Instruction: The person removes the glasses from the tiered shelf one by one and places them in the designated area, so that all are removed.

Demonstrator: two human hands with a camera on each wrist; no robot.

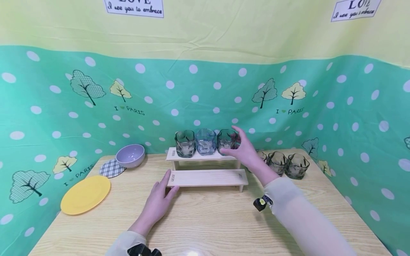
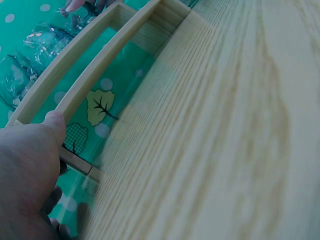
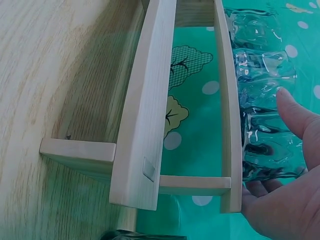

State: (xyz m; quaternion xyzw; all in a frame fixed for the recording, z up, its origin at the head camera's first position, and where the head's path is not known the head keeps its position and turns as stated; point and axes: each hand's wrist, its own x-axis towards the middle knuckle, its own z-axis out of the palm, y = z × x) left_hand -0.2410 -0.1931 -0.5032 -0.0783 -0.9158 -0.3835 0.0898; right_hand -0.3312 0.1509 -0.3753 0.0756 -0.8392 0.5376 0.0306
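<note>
A two-tier wooden rack (image 1: 208, 178) stands on the table. Three glasses sit in a row on its upper shelf: a dark grey-green glass (image 1: 185, 144) at the left, a blue glass (image 1: 206, 142) in the middle and another dark grey-green glass (image 1: 226, 140) at the right. My right hand (image 1: 243, 151) holds that right glass, thumb in front and fingers around its far side. At the lower shelf's left end, my left hand (image 1: 157, 199) grips the rack, its thumb (image 2: 55, 125) on the front edge; its other fingers are partly hidden.
Right of the rack stand several brownish glasses, among them a glass (image 1: 297, 166) at the end and one partly behind my right wrist. At the left are a purple bowl (image 1: 130, 155), a checked round mat (image 1: 111, 168) and a yellow plate (image 1: 85, 195). A patterned curtain (image 1: 205, 92) encloses the table.
</note>
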